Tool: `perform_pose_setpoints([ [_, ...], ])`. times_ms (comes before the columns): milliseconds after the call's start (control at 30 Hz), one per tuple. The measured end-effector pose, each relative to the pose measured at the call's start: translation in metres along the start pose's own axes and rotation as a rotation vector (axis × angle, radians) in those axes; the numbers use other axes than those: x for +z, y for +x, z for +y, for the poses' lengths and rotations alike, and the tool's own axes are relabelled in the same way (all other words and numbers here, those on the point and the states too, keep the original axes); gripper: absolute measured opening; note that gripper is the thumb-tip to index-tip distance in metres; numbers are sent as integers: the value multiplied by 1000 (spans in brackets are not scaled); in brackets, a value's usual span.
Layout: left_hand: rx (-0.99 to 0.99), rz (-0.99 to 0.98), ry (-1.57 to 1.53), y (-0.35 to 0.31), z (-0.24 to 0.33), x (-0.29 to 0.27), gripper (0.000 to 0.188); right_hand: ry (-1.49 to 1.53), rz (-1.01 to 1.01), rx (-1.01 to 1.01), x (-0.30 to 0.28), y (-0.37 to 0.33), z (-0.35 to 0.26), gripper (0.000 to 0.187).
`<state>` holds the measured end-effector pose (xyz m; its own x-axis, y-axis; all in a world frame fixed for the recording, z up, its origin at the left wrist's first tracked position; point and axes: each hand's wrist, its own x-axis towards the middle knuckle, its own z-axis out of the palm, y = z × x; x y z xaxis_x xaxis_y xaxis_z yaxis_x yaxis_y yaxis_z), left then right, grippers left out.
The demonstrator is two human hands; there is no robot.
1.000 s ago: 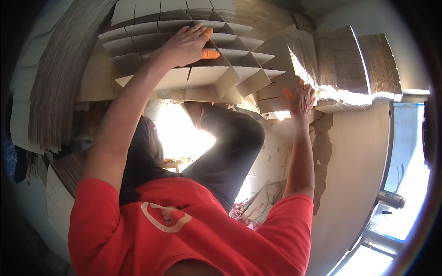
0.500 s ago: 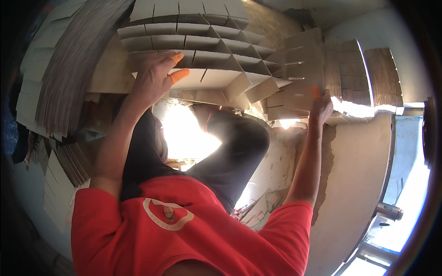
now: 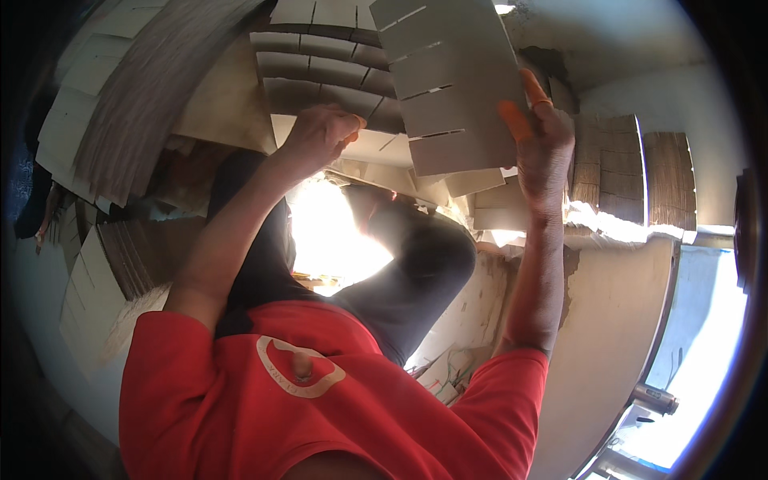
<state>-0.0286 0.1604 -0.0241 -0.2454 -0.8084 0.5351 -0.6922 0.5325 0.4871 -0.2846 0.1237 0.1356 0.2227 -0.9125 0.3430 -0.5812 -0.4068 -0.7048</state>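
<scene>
A grid of interlocked cardboard dividers (image 3: 320, 93) stands before me on a board, its strips on edge. My left hand (image 3: 322, 134), with orange finger covers, is closed at the nearest strip; its fingers are bent together, and what they pinch is hidden. Raised to the right, a slotted cardboard sheet (image 3: 448, 80) is tilted up in my right hand (image 3: 544, 136). The thumb, in an orange cover, lies on the sheet's face, and another covered finger is at its right edge. This sheet covers the right part of the grid.
A tall fanned stack of cardboard pieces (image 3: 152, 96) leans at the left, with a smaller stack (image 3: 148, 252) below it. Bundles of slotted cardboard (image 3: 620, 168) stand at the right. My bent legs (image 3: 400, 256) in dark trousers are under the work, beside a bright glare.
My right hand has lifted the slotted sheet from the right side up and leftward, partly over the grid. My left hand has shifted right along the near strip, its fingers now bent closer together.
</scene>
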Motion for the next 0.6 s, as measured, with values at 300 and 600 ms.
perform_pose_setpoints([
  [300,-39,-26,25,2,3,-2,15,6,-6,-43,15,11,-5,46],
  [600,-53,-5,-3,3,2,1,15,-76,-50,-32,31,10,-1,44],
])
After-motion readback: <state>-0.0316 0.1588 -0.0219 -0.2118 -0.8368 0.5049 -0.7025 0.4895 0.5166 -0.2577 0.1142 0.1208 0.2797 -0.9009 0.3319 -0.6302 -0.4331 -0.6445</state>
